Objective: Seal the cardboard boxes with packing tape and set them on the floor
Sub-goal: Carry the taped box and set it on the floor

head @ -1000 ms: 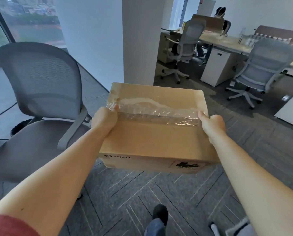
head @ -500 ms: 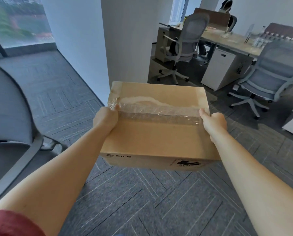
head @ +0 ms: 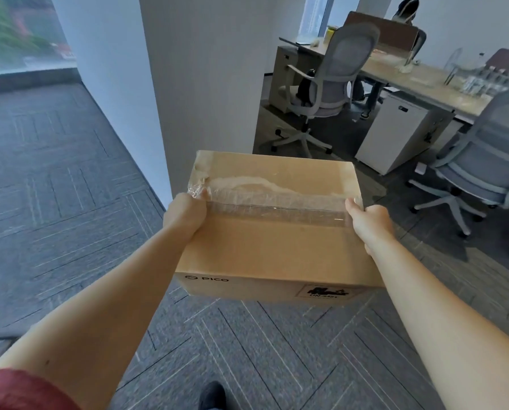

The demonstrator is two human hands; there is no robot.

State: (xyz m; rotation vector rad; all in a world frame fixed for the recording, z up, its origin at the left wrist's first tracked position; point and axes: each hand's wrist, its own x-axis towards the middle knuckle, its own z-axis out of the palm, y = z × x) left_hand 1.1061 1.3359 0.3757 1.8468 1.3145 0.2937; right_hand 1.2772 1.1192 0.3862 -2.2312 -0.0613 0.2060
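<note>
Holding the box (head: 276, 232) up off the carpet floor (head: 70, 202), left hand (head: 185, 216) and right hand (head: 368, 221) gripping opposite ends, fingers curled round the sides, wrinkly clear tape (head: 274, 199) across the top seam, white pillar (head: 194, 84) right behind.

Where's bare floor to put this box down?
Bare carpet lies left of the white pillar toward the window, and below the box near your shoe. The right is crowded: office chairs and a desk.
</note>
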